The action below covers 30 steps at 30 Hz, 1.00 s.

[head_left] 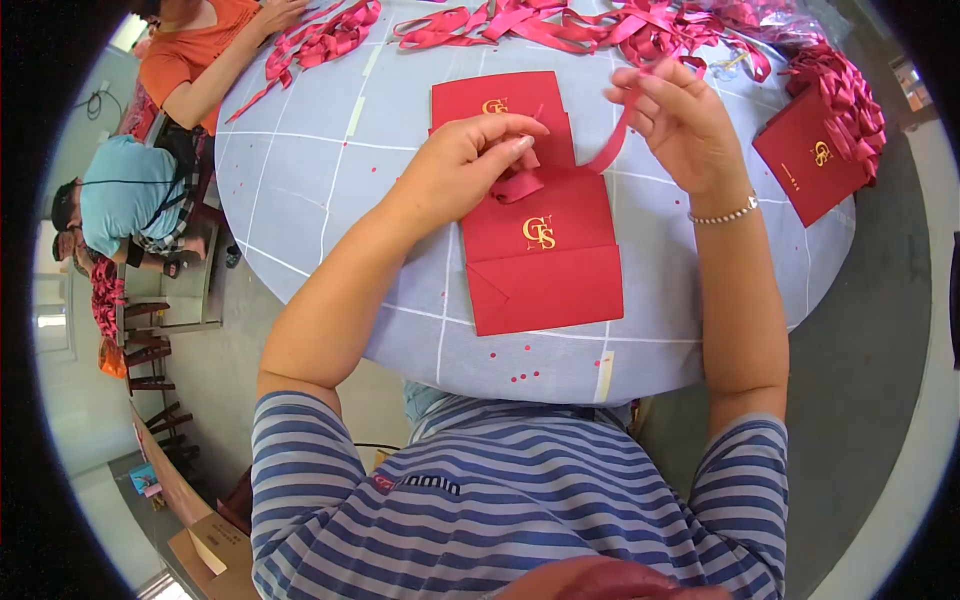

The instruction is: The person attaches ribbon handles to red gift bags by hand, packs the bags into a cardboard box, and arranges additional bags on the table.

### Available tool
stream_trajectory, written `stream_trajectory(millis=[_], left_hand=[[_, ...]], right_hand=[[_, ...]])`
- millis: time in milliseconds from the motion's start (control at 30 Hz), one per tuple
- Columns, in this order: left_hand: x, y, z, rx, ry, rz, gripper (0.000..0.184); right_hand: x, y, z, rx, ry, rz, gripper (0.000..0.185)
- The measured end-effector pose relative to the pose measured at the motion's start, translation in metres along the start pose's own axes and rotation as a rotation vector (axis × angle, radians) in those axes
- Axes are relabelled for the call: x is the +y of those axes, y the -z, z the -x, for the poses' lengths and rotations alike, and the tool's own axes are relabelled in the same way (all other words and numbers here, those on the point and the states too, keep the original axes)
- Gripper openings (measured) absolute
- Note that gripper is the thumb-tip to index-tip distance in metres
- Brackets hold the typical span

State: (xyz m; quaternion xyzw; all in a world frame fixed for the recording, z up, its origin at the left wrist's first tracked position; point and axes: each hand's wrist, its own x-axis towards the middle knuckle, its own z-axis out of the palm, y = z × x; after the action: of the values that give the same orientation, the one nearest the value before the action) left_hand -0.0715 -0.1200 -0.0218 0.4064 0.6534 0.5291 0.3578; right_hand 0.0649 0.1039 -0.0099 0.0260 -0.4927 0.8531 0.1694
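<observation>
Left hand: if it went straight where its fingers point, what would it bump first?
Probably the red ribbon strip running down from the right hand, though depth is unclear.

On my feed, I see a table (660,270) under a blue-grey, white-lined cloth. Mid-table lies a red bag (545,285), another bag (520,92) just beyond it toward twelve. I count loose ribbons (640,35) around twelve to one, a ribbon heap (330,38) near eleven, a third bag (790,165) with bunched ribbon (845,110) toward three, and red specks (515,379) at six.
</observation>
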Motion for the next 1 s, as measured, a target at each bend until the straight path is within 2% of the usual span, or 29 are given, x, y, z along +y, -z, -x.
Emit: stream_trajectory(millis=[67, 133, 167, 233, 367, 433, 533, 600, 667, 700, 767, 800, 833, 933, 1000], left_hand=[[-0.003, 0.002, -0.003, -0.011, 0.038, 0.049, 0.025], [0.000, 0.002, -0.005, -0.035, 0.040, -0.041, 0.021], [-0.001, 0.003, -0.007, -0.028, 0.047, -0.040, 0.021], [0.003, 0.004, -0.013, -0.104, -0.018, -0.258, 0.017], [0.019, -0.003, -0.017, -0.198, 0.106, -0.483, 0.026], [0.022, -0.008, -0.017, -0.226, 0.036, -0.666, 0.028], [0.000, -0.006, -0.014, -0.233, -0.026, -0.495, 0.028], [0.005, -0.004, -0.012, -0.210, -0.052, -0.528, 0.028], [0.017, -0.002, -0.006, -0.148, -0.003, -0.482, 0.027], [0.015, 0.000, -0.004, -0.097, -0.067, -0.456, 0.024], [0.014, 0.009, 0.000, -0.035, -0.030, -0.435, 0.017], [0.014, 0.010, 0.003, -0.004, 0.021, -0.321, 0.015], [0.013, 0.011, 0.005, 0.038, 0.030, -0.258, 0.015], [0.011, 0.017, 0.006, 0.096, 0.040, -0.183, 0.015], [0.012, 0.021, 0.006, 0.082, 0.058, -0.194, 0.015]], right_hand=[[-0.011, -0.011, 0.005, -0.234, 0.003, -0.128, 0.007], [-0.013, -0.025, 0.010, -0.311, 0.007, -0.096, 0.015], [-0.011, -0.033, 0.013, -0.345, 0.044, -0.057, 0.026], [-0.008, -0.044, 0.015, -0.401, 0.032, -0.062, 0.029], [-0.007, -0.060, 0.023, -0.203, -0.082, 0.279, 0.023], [-0.004, -0.062, 0.024, -0.197, -0.180, 0.276, 0.018], [0.008, -0.064, 0.023, -0.131, -0.216, 0.166, 0.015], [0.012, -0.061, 0.021, -0.119, -0.192, 0.147, 0.019], [0.012, -0.058, 0.020, 0.014, -0.314, 0.160, 0.021], [0.017, -0.058, 0.019, 0.069, -0.313, 0.234, 0.024], [0.024, -0.060, 0.018, 0.203, -0.293, 0.475, 0.027], [0.029, -0.058, 0.017, 0.202, -0.239, 0.624, 0.030], [0.034, -0.059, 0.020, 0.200, -0.262, 0.621, 0.030], [0.034, -0.066, 0.022, 0.094, 0.014, 1.010, 0.025], [0.040, -0.065, 0.023, 0.095, 0.003, 0.980, 0.021]])
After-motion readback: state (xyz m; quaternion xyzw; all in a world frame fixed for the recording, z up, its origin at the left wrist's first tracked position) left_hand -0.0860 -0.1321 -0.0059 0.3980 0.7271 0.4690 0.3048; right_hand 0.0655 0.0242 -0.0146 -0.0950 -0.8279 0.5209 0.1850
